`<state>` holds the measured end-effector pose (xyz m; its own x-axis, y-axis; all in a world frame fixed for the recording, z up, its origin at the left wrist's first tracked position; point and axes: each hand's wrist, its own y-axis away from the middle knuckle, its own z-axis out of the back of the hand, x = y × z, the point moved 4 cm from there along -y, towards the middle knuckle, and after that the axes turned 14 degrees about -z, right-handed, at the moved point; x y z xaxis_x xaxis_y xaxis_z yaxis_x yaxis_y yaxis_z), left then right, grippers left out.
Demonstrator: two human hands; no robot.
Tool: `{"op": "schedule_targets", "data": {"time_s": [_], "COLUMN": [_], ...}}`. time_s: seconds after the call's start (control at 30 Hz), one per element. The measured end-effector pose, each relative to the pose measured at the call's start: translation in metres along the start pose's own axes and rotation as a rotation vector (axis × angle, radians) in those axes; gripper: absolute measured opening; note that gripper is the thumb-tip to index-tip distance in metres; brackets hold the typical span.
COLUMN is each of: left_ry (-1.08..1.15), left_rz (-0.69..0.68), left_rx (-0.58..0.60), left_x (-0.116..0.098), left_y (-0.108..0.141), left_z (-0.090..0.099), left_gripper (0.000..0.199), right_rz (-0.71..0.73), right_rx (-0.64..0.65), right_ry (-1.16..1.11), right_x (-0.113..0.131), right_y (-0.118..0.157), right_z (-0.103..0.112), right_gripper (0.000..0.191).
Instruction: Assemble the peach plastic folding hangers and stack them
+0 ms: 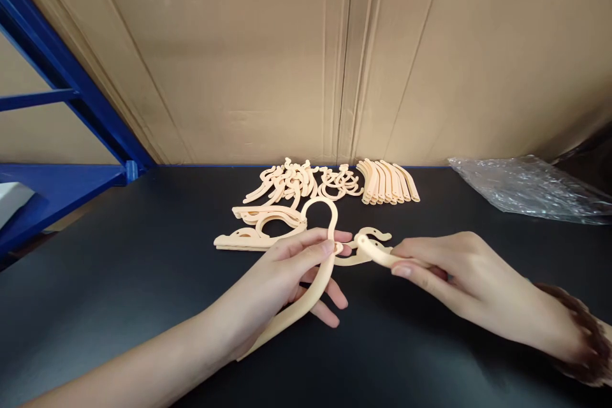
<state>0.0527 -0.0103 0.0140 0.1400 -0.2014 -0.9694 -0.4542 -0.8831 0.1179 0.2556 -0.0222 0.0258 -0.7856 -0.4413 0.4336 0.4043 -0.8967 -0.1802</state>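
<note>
A pale hook (331, 220) and a curved bar (306, 303) meet at a joint in the left hand (282, 271). The thumb presses on the near side of that joint, with the forefinger behind it, so the fingers are closed in a pinch on the two pieces. The hook's loop rises above the thumb tip, while the bar runs down toward the near left, passing in front of the lower fingers, which are loosely spread and extend to its right.

The right hand (468, 280) grips a second bar (377, 253) between thumb and bent forefinger. Its rounded end sticks out to the left, pointing at the joint but well apart from it.

Behind and between the hands, a few small curved parts (356, 260) lie on the black surface (143, 268), partly covered by the fingers. To their left sit folded hangers (243, 241), stacked just beyond the left hand. Farther back lies a jumbled pile of loose pieces (291, 182), and to its right a neat row of bars (389, 182). A clear plastic bag (530, 188) rests at the far right. Cardboard (248, 57) stands behind the surface, with a blue frame (95, 89) on the left. A brown fuzzy band (581, 331) circles the right wrist.
</note>
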Motion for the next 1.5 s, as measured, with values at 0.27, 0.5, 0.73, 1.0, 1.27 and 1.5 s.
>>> {"op": "schedule_targets", "data": {"time_s": [0.27,0.5,0.73,1.0,1.27,1.5], "left_ry": [0.141,0.118,-0.013,-0.190,-0.458,-1.079], "left_rz": [0.081,0.112,0.108,-0.043,-0.017,-0.315], "left_rx": [0.133,0.162,0.146,0.195,0.245,0.251], "left_x": [0.007,0.010,0.009,0.015,0.014,0.008], "left_y": [0.005,0.003,0.005,-0.001,0.005,0.016], "left_z": [-0.002,-0.003,-0.001,0.004,-0.007,-0.015], "left_gripper": [0.029,0.027,0.027,0.025,0.034,0.021], "right_rz": [0.198,0.245,0.154,-0.084,-0.180,-0.032], "right_rx": [-0.126,-0.166,-0.046,0.131,0.252,0.031], "right_ry": [0.098,0.167,0.086,-0.076,-0.116,0.025], "right_x": [0.006,0.009,0.010,0.003,-0.003,0.002], "right_y": [0.005,0.008,0.006,0.005,0.002,0.002], "right_z": [-0.001,0.002,-0.003,-0.009,-0.015,-0.010], "right_gripper": [0.021,0.026,0.033,0.039,0.043,0.021]}}
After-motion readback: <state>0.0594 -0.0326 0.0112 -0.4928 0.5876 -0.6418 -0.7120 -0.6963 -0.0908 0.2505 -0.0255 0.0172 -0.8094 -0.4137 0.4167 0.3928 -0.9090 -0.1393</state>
